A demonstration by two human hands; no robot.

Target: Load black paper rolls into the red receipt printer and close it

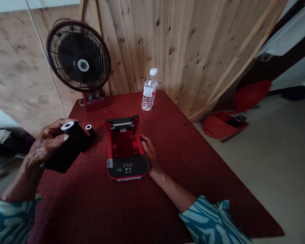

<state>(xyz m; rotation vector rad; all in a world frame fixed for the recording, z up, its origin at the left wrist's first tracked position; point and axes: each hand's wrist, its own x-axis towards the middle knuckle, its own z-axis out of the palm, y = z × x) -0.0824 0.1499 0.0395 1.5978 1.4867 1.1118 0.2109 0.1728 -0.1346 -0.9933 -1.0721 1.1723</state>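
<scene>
My left hand (49, 140) is closed around a black ribbon roll (67, 152) with a white core end, held up over the left side of the table. Beside it, a smaller black roll (90, 134) also shows a white core; whether black film joins the two I cannot tell. In front of me sits a small red and black printer (128, 167), its lid raised and its red inner bay uncovered. Against the printer's right side rests my right hand (150, 154), its fingers curled on the edge and partly hidden behind it.
A dark red patterned cloth covers the table (178, 162). At the back left stands a fan (78, 57), and a clear water bottle (149, 89) is upright behind the printer. The wooden wall (183, 44) borders the far edge. An open red container (220, 127) sits on the floor at right.
</scene>
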